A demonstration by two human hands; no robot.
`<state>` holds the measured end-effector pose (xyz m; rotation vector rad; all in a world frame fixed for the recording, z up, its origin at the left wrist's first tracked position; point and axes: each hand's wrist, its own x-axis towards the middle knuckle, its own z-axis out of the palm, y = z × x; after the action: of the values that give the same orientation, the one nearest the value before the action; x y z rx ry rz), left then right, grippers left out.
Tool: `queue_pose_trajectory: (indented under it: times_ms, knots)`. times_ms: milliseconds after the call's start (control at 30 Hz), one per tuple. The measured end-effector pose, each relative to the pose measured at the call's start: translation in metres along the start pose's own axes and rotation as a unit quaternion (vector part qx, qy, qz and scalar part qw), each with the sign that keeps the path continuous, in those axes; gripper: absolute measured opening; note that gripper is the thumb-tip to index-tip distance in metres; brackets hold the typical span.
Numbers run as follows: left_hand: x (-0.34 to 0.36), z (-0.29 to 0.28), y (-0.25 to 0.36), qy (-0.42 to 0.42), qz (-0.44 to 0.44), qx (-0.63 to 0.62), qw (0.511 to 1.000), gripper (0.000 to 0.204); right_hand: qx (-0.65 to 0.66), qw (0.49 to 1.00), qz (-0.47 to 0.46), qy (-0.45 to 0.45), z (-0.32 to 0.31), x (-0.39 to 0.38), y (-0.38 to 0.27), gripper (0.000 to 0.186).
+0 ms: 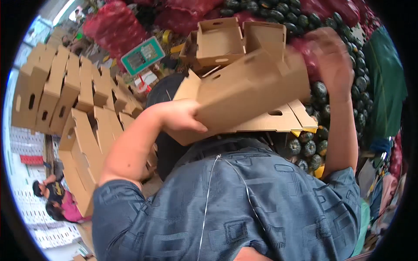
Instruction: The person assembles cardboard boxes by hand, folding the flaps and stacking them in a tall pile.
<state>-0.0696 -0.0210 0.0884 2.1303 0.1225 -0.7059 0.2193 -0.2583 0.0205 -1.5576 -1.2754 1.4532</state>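
Observation:
A partly folded brown cardboard box [250, 93] is tilted in front of my torso. My left hand [185, 115] grips its near left edge, with the thumb on the outside of the panel. Beneath it, close to my waist, lies a flat cardboard piece [287, 119] with a hand hole. My right hand [333, 61] is raised at the right, apart from the box's right end. Motion blurs its fingers, so I cannot make out their shape. Two open cardboard boxes [220, 41] stand just beyond the held one.
Many folded boxes [65, 82] are stacked at the left. Dark green squashes [320, 89] are piled along the right and far side. Red mesh sacks [114, 30] and a green-framed device with a screen [143, 55] are at the far left. Other people [63, 200] are at lower left.

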Motion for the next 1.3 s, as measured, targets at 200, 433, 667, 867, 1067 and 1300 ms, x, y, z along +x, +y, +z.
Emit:
queue_pose_trajectory:
  times_ms: [200,433,667,867,1067,1300]
  knots:
    - [-0.007,0.027,-0.043,0.291,0.398,-0.511,0.704,0.054,0.331,0.847,0.097,0.405,0.015,0.025,-0.002,0.054]
    - [0.04,0.033,-0.096,0.347,0.229,-0.484,0.77,0.048,0.546,0.675,-0.465,0.172,-0.007,0.026,0.013,0.048]
    - [-0.01,-0.049,-0.069,0.631,0.341,-0.317,0.621,0.053,0.32,0.763,-0.501,0.254,-0.03,-0.007,0.005,0.03]
    - [-0.023,0.023,-0.048,0.334,0.021,0.223,0.916,0.042,-0.239,0.902,-0.096,0.345,0.031,-0.062,0.019,0.016]
    - [-0.065,0.049,-0.053,0.21,-0.028,0.337,0.917,0.058,-0.557,0.824,-0.093,0.041,0.059,-0.11,-0.033,0.059]
    - [0.014,0.056,-0.048,0.478,0.106,-0.511,0.707,0.04,0.318,0.866,-0.178,0.344,0.053,-0.019,0.027,0.055]
